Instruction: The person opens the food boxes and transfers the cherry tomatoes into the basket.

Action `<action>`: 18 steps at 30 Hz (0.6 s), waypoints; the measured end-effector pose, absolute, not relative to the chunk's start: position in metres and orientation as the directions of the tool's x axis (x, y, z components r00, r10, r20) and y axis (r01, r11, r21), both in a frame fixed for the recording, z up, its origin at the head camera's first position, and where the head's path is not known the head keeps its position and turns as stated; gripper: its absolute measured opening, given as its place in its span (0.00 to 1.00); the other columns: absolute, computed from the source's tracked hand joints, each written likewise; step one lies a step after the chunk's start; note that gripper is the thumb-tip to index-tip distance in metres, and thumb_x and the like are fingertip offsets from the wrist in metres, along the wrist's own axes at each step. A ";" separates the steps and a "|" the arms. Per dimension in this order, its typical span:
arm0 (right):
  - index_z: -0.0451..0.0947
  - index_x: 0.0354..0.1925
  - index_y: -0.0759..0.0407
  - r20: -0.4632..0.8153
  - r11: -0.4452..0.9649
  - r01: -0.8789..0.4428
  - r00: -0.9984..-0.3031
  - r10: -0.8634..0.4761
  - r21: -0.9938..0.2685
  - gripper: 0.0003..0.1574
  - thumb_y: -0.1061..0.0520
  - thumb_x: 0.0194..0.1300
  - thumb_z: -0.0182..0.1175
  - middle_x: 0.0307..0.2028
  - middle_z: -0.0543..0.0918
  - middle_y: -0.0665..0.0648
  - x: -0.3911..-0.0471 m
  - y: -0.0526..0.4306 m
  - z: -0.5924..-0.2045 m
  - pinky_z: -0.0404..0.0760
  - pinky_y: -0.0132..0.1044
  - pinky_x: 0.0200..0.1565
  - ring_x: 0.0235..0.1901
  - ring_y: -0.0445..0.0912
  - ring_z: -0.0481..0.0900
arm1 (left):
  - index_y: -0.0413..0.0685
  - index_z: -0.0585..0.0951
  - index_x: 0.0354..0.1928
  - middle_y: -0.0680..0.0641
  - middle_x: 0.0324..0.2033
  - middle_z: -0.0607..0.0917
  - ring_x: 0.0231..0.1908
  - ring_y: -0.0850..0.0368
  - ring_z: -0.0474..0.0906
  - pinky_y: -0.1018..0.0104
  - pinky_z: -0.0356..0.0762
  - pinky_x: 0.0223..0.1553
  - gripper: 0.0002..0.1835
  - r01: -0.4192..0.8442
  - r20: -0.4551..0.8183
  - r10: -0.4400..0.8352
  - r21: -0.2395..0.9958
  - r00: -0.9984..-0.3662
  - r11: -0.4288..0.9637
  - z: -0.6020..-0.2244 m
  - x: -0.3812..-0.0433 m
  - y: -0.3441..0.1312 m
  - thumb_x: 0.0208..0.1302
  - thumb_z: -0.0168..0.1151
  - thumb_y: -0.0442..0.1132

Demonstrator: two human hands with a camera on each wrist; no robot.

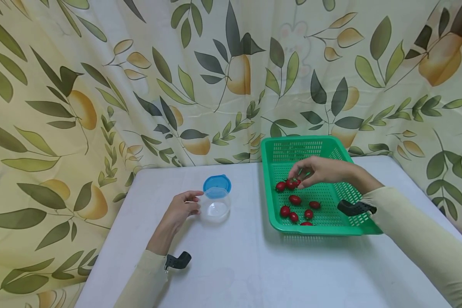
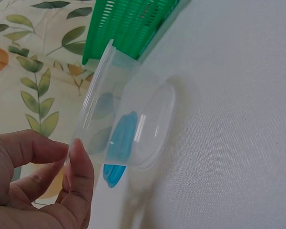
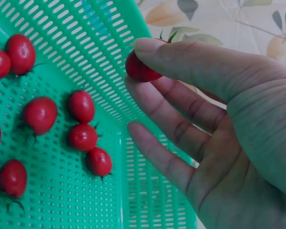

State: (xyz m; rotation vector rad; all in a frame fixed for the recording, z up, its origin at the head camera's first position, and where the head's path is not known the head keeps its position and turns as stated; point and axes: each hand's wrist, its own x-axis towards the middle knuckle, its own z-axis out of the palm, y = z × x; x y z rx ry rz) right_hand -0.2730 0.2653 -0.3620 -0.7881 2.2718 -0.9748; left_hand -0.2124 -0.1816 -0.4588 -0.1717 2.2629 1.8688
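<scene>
My left hand (image 1: 180, 209) pinches the rim of a clear round plastic container (image 1: 215, 210) between thumb and fingers. The container stands upright on the white table, and its blue lid (image 1: 218, 181) lies just behind it. Over the far left part of a green plastic basket (image 1: 323, 230), my right hand (image 1: 318, 172) holds a cherry tomato (image 3: 139, 69). In the right wrist view, thumb and fingertips pinch that tomato, whose green stem shows, while the other fingers spread below. Several more red cherry tomatoes (image 3: 40, 114) lie on the basket floor.
White cloth covers the table (image 1: 231, 265), and a curtain with leaves and fruit (image 1: 215, 119) hangs right behind its back edge. The basket's perforated side wall (image 2: 128, 28) rises to the right of the container. A dark strap (image 1: 356, 208) sits at each wrist.
</scene>
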 end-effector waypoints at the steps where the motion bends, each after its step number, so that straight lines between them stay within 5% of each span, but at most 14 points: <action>1: 0.79 0.55 0.62 -0.245 0.567 -0.297 -0.683 -0.689 -0.768 0.23 0.57 0.64 0.70 0.53 0.81 0.67 -0.273 0.266 -0.362 0.85 0.35 0.49 0.49 0.51 0.85 | 0.38 0.80 0.61 0.36 0.48 0.74 0.40 0.52 0.74 0.69 0.84 0.40 0.23 -0.218 -0.229 0.037 0.957 -0.973 0.192 -0.459 -0.212 -0.182 0.64 0.59 0.22; 18: 0.80 0.54 0.58 -0.179 0.538 -0.334 -0.700 -0.692 -0.774 0.20 0.55 0.66 0.69 0.51 0.84 0.57 -0.265 0.264 -0.362 0.83 0.35 0.54 0.54 0.56 0.81 | 0.43 0.80 0.63 0.40 0.51 0.76 0.48 0.48 0.74 0.63 0.86 0.47 0.21 -0.221 -0.234 0.019 0.941 -0.972 0.256 -0.452 -0.212 -0.188 0.68 0.61 0.30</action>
